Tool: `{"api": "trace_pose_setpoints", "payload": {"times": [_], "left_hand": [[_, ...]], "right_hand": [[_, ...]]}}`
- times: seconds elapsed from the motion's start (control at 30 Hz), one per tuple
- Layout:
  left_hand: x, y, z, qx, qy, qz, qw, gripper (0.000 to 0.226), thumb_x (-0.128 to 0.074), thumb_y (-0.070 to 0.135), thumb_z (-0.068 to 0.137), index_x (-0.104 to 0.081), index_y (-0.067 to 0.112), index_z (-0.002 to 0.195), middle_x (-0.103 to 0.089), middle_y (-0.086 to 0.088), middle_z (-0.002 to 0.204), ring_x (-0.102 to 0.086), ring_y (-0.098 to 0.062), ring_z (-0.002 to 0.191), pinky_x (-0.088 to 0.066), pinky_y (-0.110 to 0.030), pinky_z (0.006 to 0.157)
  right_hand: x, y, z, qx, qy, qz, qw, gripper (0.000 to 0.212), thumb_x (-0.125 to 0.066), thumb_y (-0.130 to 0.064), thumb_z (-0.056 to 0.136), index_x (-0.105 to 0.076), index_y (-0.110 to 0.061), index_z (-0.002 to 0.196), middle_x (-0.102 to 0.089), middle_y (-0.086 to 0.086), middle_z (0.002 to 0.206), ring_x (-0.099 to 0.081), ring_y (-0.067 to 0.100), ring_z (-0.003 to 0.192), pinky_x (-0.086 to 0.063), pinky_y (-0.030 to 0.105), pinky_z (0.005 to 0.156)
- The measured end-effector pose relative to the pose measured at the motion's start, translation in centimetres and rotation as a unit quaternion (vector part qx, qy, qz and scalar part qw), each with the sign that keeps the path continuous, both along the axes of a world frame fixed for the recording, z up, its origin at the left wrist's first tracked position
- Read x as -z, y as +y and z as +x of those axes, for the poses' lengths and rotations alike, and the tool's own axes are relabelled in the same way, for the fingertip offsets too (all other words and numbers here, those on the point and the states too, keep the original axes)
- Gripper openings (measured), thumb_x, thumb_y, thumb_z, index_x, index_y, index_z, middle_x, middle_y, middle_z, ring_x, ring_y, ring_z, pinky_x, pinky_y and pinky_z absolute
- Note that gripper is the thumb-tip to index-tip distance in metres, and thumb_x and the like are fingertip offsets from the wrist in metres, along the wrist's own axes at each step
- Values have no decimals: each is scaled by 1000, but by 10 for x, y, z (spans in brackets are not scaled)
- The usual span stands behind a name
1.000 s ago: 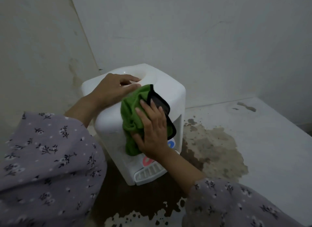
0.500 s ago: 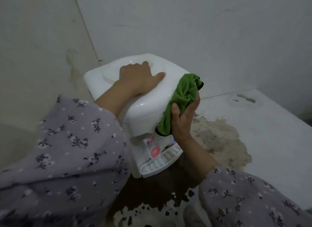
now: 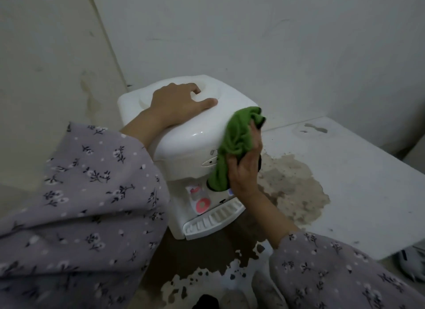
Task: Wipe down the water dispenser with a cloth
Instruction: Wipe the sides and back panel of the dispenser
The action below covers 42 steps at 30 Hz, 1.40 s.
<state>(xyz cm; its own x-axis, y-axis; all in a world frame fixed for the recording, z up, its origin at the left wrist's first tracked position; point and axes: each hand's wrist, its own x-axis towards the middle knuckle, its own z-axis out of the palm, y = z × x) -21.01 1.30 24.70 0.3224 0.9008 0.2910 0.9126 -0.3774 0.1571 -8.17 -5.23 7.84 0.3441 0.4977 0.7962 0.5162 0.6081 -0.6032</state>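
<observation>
A small white water dispenser (image 3: 184, 138) stands in the corner on a stained surface, with a drip tray (image 3: 213, 219) and a pink sticker at its front. My left hand (image 3: 177, 104) rests on its top, fingers curled at the rim of the round bottle recess. My right hand (image 3: 246, 168) grips a green cloth (image 3: 236, 138) with a black edge and holds it against the dispenser's front right corner. The cloth covers part of the front panel and the right tap.
Walls close in behind and to the left of the dispenser. A white slab (image 3: 345, 182) runs to the right, with a large brown stain (image 3: 292, 189) beside the dispenser. Peeling patches mark the surface in front. A grey shoe (image 3: 414, 262) sits at the right edge.
My right hand has carried the cloth from the dispenser's front face to its right front corner. My left hand has shifted further onto the top, and the dispenser's front now faces me more.
</observation>
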Motion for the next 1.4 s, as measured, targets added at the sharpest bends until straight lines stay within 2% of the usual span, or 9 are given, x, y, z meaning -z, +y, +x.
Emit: {"api": "trace_pose_setpoints", "payload": {"times": [0.13,0.27,0.37,0.5,0.63,0.97,1.23,1.33,1.4], "left_hand": [[4,-7,-5,0,32,14,999,63,-32,69,86,-44,32,135,-48,1,139,-36,-22,131,-20,-43,105],[11,-26,-33,-28,-23,85,996,42,-43,58,88,-51,40,125,-45,3,137,-30,-23,131,-12,-51,109],[26,-42,-63,-20,-120,124,985,28,-51,46,88,-58,40,115,-51,5,128,-37,-21,124,-21,-44,106],[57,-64,-94,34,-225,225,947,19,-52,37,89,-67,31,98,-62,4,109,-50,-22,109,-35,-42,95],[112,-99,-106,-24,-259,329,908,18,-48,14,93,-64,16,101,-58,-6,106,-45,-23,100,-31,-30,87],[212,-129,-124,-69,-363,16,929,19,-42,18,97,-50,10,112,-54,-11,101,-55,-22,84,-50,-41,75],[241,-135,-112,-121,-396,-159,896,37,-48,3,92,-42,9,128,-54,-1,109,-50,-12,94,-36,0,65],[261,-137,-110,-151,-388,-236,878,41,-50,4,92,-41,7,131,-52,-3,115,-49,-15,104,-37,-14,82],[277,-139,-111,-170,-366,-280,871,37,-53,10,92,-45,8,128,-56,-6,117,-53,-21,108,-44,-32,92]], "right_hand": [[18,-3,11,-35,67,-100,992,83,-44,-53,91,-5,-4,146,-17,17,150,-22,30,139,-25,52,111],[23,-9,-14,28,-130,-12,991,75,-41,-53,93,4,-29,148,-5,2,154,-10,28,142,-11,53,115],[24,-8,-35,88,-220,35,971,69,-38,-49,94,0,-27,148,-10,4,150,-17,40,138,-5,55,115],[2,-15,-64,104,-364,102,920,52,-37,-41,94,-24,-21,140,-28,5,143,3,25,145,-1,48,116],[3,-18,-87,72,-489,129,860,55,-51,-16,87,-34,-17,138,-33,4,143,-13,24,141,1,42,116],[71,-19,-91,-178,-594,23,784,42,-25,1,97,-51,-1,130,-49,18,137,-34,29,134,-16,41,113],[81,-25,-83,-270,-634,-11,724,45,-71,10,63,-66,2,107,-59,21,124,-42,35,129,-19,44,113],[97,-34,-84,-295,-648,-46,701,37,-73,10,61,-68,4,97,-63,22,115,-47,40,124,-28,54,106],[107,-39,-78,-333,-649,-123,673,44,-67,10,70,-62,4,113,-54,22,128,-33,39,134,-23,57,111]]}}
